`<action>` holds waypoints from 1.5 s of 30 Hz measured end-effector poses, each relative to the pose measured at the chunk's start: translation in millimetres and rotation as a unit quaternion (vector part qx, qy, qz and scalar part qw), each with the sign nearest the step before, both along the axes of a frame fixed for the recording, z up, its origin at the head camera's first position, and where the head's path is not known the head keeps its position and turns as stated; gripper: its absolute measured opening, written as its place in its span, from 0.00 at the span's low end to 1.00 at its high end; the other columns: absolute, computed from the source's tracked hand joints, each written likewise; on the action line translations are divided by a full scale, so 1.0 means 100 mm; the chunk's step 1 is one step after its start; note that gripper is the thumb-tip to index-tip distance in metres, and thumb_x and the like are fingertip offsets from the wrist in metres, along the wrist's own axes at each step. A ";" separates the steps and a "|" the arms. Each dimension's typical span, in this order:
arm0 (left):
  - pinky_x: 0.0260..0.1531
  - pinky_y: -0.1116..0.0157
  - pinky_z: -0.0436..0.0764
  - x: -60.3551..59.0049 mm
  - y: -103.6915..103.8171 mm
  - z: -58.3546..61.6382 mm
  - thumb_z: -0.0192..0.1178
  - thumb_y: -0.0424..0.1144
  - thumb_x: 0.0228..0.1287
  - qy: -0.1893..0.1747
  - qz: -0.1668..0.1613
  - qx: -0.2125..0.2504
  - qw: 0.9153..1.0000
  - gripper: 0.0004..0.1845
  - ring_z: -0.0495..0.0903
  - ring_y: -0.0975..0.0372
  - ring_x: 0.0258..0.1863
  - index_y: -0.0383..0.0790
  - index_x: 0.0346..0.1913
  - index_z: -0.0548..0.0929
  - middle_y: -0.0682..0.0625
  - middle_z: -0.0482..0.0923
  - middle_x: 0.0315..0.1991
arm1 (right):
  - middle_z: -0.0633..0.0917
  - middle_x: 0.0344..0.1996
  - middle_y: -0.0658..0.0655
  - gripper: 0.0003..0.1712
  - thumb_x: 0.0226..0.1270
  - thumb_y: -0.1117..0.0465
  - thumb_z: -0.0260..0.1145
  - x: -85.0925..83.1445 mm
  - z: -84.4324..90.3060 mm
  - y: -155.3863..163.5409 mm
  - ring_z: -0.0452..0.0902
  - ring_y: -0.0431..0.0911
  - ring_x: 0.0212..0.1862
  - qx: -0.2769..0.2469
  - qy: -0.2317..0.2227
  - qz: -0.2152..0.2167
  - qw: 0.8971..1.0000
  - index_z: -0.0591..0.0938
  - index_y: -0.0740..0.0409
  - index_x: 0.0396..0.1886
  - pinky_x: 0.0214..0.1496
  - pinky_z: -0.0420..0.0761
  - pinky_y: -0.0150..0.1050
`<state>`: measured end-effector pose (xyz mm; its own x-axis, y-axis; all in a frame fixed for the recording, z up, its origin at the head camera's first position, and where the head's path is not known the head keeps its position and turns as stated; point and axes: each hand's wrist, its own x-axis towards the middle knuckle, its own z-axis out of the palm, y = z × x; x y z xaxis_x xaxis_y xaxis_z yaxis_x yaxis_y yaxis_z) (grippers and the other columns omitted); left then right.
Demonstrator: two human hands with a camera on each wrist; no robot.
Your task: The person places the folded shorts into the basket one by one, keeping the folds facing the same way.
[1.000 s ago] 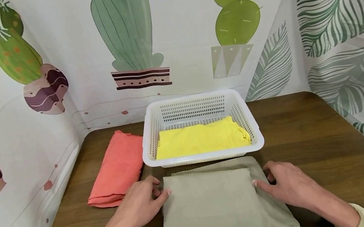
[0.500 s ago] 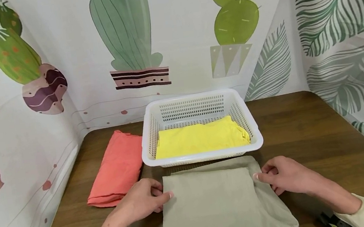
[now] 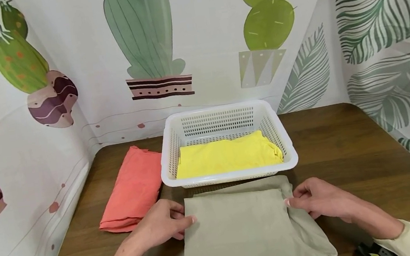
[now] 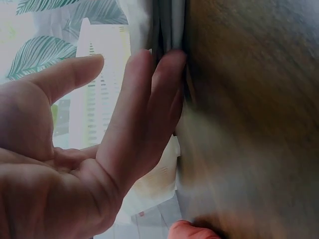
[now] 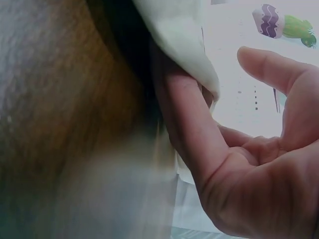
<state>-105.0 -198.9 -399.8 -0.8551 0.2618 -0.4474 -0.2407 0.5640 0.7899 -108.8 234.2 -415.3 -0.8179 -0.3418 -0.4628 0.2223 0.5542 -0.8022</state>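
Touching, not gripping, a grey cloth [image 3: 241, 234], the left hand [image 3: 162, 220] and right hand [image 3: 321, 199] spread thumbs from fingers, a wrist device [image 3: 383, 253] bearing an illegible yellow mark.

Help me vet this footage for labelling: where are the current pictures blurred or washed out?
Head: evenly lit and largely sharp, the folds of the gray cloth readable; left wrist: tabletop dark and smeared, white basket washed out; right wrist: tabletop blurred, the cloth bleached pale.
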 end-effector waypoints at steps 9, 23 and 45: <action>0.35 0.55 0.90 -0.05 -0.02 -0.05 0.77 0.45 0.64 -0.019 -0.014 0.032 0.999 0.29 0.90 0.54 0.32 0.23 0.55 0.81 0.44 0.88 0.37 | 0.72 0.22 0.48 0.20 0.78 0.52 0.68 -0.02 -0.04 0.00 0.77 0.45 0.35 -0.034 -0.019 0.006 0.999 0.76 0.55 0.26 0.39 0.86 0.47; 0.34 0.55 0.90 -0.09 -0.04 -0.14 0.77 0.43 0.64 -0.030 -0.006 0.067 0.997 0.24 0.90 0.53 0.30 0.26 0.50 0.83 0.44 0.90 0.36 | 0.88 0.34 0.54 0.13 0.78 0.58 0.67 -0.03 -0.14 -0.05 0.87 0.46 0.40 -0.132 -0.049 0.010 0.990 0.84 0.67 0.42 0.43 0.89 0.47; 0.35 0.58 0.89 -0.05 0.01 -0.22 0.74 0.39 0.68 -0.005 -0.065 0.083 0.994 0.15 0.89 0.58 0.36 0.34 0.52 0.87 0.47 0.89 0.38 | 0.90 0.41 0.62 0.17 0.75 0.60 0.71 0.10 -0.23 -0.21 0.89 0.54 0.43 -0.211 -0.096 -0.022 0.973 0.79 0.68 0.52 0.46 0.89 0.50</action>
